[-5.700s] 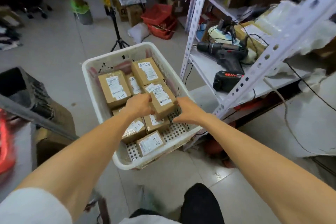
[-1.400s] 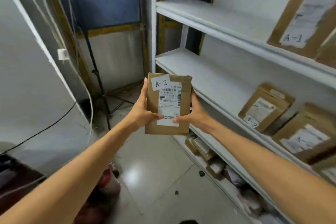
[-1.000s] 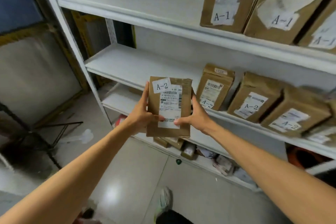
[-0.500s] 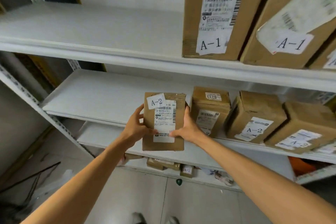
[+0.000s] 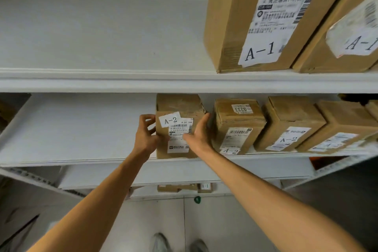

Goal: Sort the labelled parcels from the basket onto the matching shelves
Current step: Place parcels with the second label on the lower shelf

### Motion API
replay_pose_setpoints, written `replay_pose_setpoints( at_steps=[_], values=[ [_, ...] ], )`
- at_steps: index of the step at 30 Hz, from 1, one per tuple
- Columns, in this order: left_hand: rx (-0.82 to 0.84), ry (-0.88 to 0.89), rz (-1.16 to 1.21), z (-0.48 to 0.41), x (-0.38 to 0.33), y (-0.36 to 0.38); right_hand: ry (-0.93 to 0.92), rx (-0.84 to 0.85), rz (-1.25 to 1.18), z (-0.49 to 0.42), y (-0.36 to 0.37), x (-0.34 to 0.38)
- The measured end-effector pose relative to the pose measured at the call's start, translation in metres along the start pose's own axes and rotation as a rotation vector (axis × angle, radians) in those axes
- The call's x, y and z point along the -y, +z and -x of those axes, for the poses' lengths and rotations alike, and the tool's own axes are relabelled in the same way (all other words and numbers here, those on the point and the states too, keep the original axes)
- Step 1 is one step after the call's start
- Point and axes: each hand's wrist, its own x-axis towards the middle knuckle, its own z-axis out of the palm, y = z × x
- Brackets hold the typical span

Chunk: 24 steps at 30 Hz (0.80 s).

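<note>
A brown parcel (image 5: 177, 106) with a white "A-2" sticker stands upright on the middle shelf (image 5: 77, 129), at the left end of a row of A-2 parcels (image 5: 237, 127). My left hand (image 5: 145, 138) is at its left edge, fingers loosely curled and the thumb side against the front. My right hand (image 5: 199, 136) lies along the parcel's right edge with straight fingers, thumb on the front label. The basket is out of view.
The upper shelf (image 5: 102, 82) carries tall A-1 boxes (image 5: 255, 16) at the right. More A-2 parcels (image 5: 290, 122) fill the middle shelf's right side; its left part is bare. Small parcels (image 5: 204, 187) lie on a low shelf. My shoes (image 5: 159, 241) show on the floor.
The A-2 parcel went from the basket, carried in both hands, to the shelves. It now stands on the middle shelf beside the other A-2 parcels, and my left fingers have loosened.
</note>
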Motion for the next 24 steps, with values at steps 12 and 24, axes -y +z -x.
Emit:
replay_pose_setpoints(
  at_steps=[12,24],
  values=[
    [0.060,0.021,-0.067,-0.021,0.016,0.006,0.046,-0.243,-0.012,-0.014,0.003,-0.004],
    [0.004,-0.002,-0.193,0.002,0.015,0.016,0.057,-0.084,0.053,0.004,-0.016,-0.003]
  ],
)
